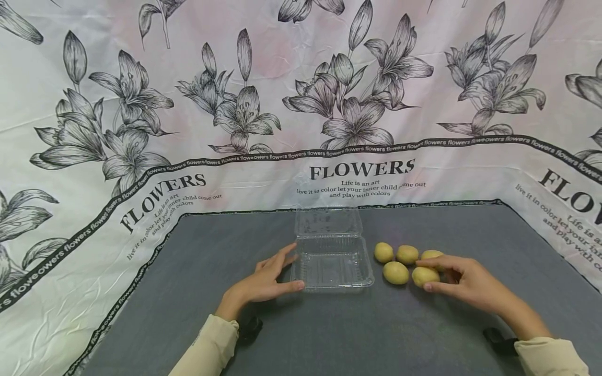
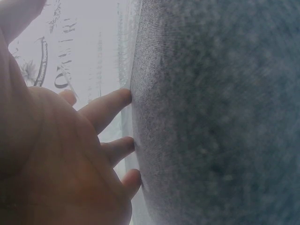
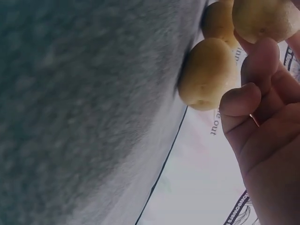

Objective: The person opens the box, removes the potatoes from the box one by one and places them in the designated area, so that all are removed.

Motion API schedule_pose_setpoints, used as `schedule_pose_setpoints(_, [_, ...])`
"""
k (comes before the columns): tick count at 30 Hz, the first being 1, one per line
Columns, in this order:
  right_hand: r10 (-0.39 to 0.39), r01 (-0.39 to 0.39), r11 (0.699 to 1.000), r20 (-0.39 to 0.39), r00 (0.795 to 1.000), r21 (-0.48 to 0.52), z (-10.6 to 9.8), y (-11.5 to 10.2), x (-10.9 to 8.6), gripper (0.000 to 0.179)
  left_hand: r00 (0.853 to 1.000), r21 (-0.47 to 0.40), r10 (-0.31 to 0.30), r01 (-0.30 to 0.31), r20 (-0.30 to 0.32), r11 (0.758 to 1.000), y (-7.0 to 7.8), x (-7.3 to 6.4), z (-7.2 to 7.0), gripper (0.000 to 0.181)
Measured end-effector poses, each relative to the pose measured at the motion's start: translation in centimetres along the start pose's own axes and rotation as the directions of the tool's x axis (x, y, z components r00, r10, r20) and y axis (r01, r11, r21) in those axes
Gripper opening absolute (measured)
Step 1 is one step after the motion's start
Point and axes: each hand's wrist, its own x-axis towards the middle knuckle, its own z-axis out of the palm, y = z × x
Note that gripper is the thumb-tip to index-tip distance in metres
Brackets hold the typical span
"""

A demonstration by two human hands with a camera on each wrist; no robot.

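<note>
A clear plastic clamshell box [image 1: 334, 263] lies on the grey surface with its lid [image 1: 328, 222] tipped back. My left hand [image 1: 268, 282] is spread at the box's left side, its fingertips right at the rim. With thumb and fingers my right hand [image 1: 470, 284] pinches a yellowish potato [image 1: 425, 277], the front right one of a group. That potato [image 3: 267, 18] shows between the fingers at the upper right of the right wrist view. Another potato [image 1: 431, 254] sits just behind it, partly covered by the fingers.
Left of the held potato are more potatoes: one in front [image 1: 395, 273] and two behind, a left one [image 1: 383, 253] and a right one [image 1: 407, 255]. A white curtain [image 1: 263, 183] printed with flowers and lettering rises at the back and both sides of the grey tabletop [image 1: 357, 334].
</note>
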Motion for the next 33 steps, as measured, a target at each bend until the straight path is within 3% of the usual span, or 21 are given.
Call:
schedule_pose_setpoints(16, [0.054,-0.052,0.998,0.106,0.993,-0.029,-0.02,0.81,-0.68,0.043,1.0,-0.003,-0.003,0.003,0.006,1.0,-0.16,0.07,-0.03,0.099])
schedule_pose_setpoints(33, [0.04,-0.037,0.999,0.097,0.994,-0.031,-0.09,0.84,-0.74,0.045,1.0,0.014,-0.014,0.014,0.005,1.0,0.05,0.04,-0.03,0.099])
